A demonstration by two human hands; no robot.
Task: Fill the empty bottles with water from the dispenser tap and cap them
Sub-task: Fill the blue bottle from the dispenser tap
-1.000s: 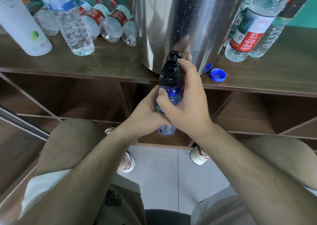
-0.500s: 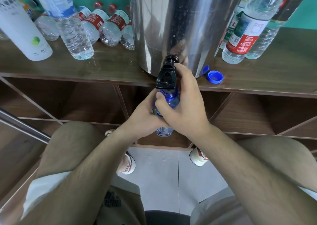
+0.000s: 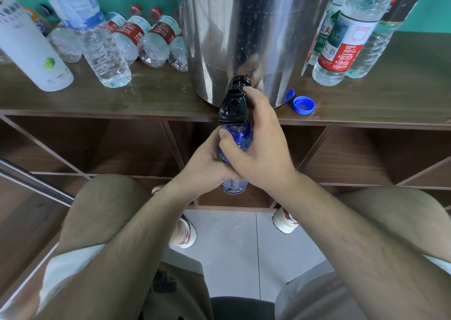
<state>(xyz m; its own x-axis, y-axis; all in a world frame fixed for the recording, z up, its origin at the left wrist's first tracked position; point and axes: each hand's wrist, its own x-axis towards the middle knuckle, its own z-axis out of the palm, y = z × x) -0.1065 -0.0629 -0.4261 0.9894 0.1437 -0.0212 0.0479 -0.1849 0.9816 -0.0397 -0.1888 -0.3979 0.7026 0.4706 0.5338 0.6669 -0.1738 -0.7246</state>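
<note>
- Your two forearms reach forward from the lower edge of the view and meet in the middle, above your knees and the pale floor tiles [image 3: 227, 246].
- Your left hand [image 3: 207, 163] comes in from the lower left and wraps the body of the blue bottle [image 3: 240, 140], fingers curled round it and partly covered by your other hand.
- Your right hand [image 3: 263, 143] overlaps the left from the right side. Its thumb lies across the bottle's shoulder, and its fingers curl up round the right side of the black tap [image 3: 233, 104], with the forefinger at the top of the lever.
- The bottle is upright and uncapped in front of the shelf compartments, its open mouth just under the tap's spout. You cannot tell whether water is running.
- A loose blue cap [image 3: 303, 104] lies open side up on the wooden worktop [image 3: 151, 97], right of the tap and beside the foot of the steel dispenser [image 3: 244, 26].
- Left of the dispenser, red-labelled bottles [image 3: 146, 38] lie on their sides; nearer you stand a clear bottle [image 3: 97, 41] and a white bottle [image 3: 26, 43].
- Right of it stand several labelled bottles [image 3: 341, 41].
</note>
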